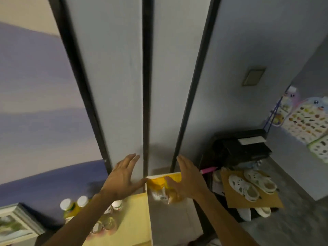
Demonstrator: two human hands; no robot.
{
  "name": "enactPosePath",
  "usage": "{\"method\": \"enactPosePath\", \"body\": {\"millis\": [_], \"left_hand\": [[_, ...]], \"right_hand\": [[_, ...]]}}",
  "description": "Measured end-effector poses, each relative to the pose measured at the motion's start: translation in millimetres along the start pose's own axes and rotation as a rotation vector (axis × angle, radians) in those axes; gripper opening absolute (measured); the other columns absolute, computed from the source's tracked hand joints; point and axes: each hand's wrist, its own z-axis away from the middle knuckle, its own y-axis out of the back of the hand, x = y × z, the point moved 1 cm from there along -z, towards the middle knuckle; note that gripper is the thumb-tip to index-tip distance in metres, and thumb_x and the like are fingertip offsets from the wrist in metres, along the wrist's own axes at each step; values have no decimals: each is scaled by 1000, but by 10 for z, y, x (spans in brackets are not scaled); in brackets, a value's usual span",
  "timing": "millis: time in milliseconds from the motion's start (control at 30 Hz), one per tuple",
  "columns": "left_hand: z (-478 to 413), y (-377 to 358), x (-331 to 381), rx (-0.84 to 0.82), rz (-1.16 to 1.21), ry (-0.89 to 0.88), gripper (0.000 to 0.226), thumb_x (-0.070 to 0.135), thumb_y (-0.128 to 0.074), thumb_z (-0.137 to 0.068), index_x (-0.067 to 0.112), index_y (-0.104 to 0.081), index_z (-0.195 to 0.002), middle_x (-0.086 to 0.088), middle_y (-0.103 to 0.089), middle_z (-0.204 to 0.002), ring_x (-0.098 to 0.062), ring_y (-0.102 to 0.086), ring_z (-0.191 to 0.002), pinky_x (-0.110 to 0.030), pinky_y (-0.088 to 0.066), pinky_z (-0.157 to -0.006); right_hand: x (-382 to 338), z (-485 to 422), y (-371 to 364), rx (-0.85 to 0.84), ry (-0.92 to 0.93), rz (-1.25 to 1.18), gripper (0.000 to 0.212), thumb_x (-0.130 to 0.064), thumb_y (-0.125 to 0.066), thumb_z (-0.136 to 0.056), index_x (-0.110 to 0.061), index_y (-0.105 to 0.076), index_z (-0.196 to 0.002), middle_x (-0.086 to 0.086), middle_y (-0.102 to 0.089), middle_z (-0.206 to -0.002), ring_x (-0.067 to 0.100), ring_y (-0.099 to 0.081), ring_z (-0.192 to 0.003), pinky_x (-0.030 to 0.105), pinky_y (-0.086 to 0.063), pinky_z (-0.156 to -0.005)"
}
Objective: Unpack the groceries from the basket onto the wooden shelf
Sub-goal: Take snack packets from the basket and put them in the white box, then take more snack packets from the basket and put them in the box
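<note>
A yellow packet (160, 188) with a barcode label stands at the right end of the pale wooden shelf (138, 219), against the wall panels. My right hand (188, 178) rests on the packet's right side, thumb across its front and fingers stretched upward. My left hand (124, 176) hovers just left of the packet with fingers spread, its thumb close to the packet's top left corner. Bottles with white caps (74, 205) stand on the shelf's left part, partly hidden by my left forearm. The basket is out of view.
Tall grey wall panels with black strips (146, 86) rise behind the shelf. A framed picture (16, 222) sits lower left. On the right floor are white clogs on cardboard (252, 183), a black case (243, 146) and a pink stick (209, 169).
</note>
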Motion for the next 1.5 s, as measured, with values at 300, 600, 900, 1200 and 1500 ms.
{"method": "enactPosePath", "body": {"millis": [300, 600, 900, 1200, 1500], "left_hand": [[956, 1432, -401, 225, -150, 114, 97, 85, -40, -89, 30, -18, -166, -1, -20, -174, -22, -17, -160, -44, -18, -128], [2831, 2241, -607, 492, -311, 451, 96, 87, -37, -89, 23, -34, -160, -7, -40, -162, -28, -41, -147, -49, -37, -118], [5205, 2497, -677, 623, -300, 839, 95, 94, -37, -83, 36, -29, -158, 2, -31, -167, -25, -46, -143, -51, -45, -114], [7634, 2636, -1325, 690, -314, 1139, 99, 97, -30, -81, 34, -37, -157, 0, -37, -165, -26, -44, -145, -51, -45, -115], [9534, 2895, -2273, 686, -248, 1410, 96, 92, -41, -84, 31, -38, -157, -4, -41, -162, -26, -49, -140, -49, -50, -110]], "right_hand": [[-1307, 38, 713, 47, 210, 82, 110, -82, -51, -92, -19, -9, -171, 5, -11, -178, 28, -17, -162, 47, -26, -129], [-2742, 450, 519, 68, 493, -26, 108, -78, -54, -92, -9, -19, -168, 12, -23, -175, 32, -29, -158, 44, -33, -124], [-4425, 1631, -231, -174, 920, -32, 103, -71, -55, -98, -14, -9, -171, 8, -12, -178, 28, -19, -162, 43, -26, -128], [-6463, 3074, -1338, -355, 1170, -15, 93, -66, -56, -99, -20, -15, -169, 5, -23, -175, 30, -31, -156, 47, -36, -121], [-8055, 4159, -2567, -491, 1237, 49, 92, -72, -53, -97, -22, -21, -167, 5, -24, -175, 32, -35, -155, 50, -41, -118]]}}
